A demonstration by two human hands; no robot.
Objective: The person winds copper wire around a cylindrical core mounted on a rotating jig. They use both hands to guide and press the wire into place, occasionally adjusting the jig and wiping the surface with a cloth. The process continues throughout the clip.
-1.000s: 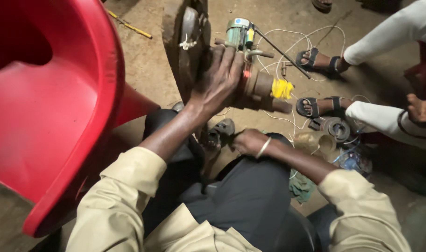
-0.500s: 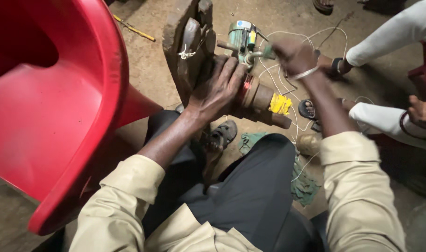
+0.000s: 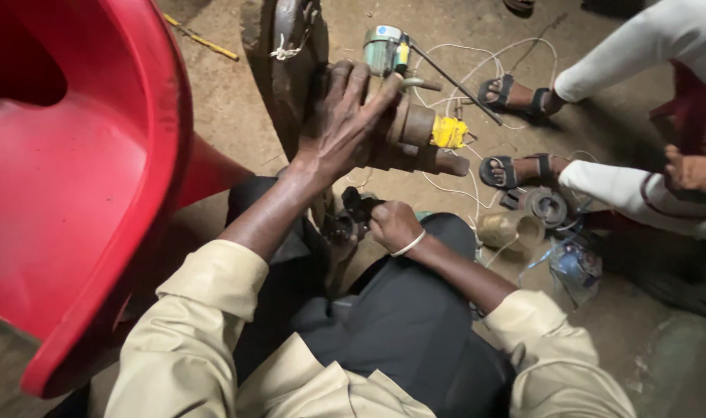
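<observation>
Bracing the rusty motor (image 3: pixel 415 135) with my left hand (image 3: pixel 339 124) — palm flat on its body, fingers spread, pressing rather than gripping. It sits on the dirt floor (image 3: pixel 229 101) at about 12 o'clock from my knees, leaning on a dark upright slab (image 3: pixel 285 70). My right hand (image 3: pixel 394 224) is closed around a small dark part (image 3: pixel 358 207) down near my lap; can't make out what it is. Yellow tape (image 3: pixel 449 131) is on the shaft and white wires (image 3: pixel 484 58) trail loose at 1 o'clock — so I'd say it's still apart, nowhere near finished. Red chair (image 3: pixel 82 170) at 9 o'clock.
</observation>
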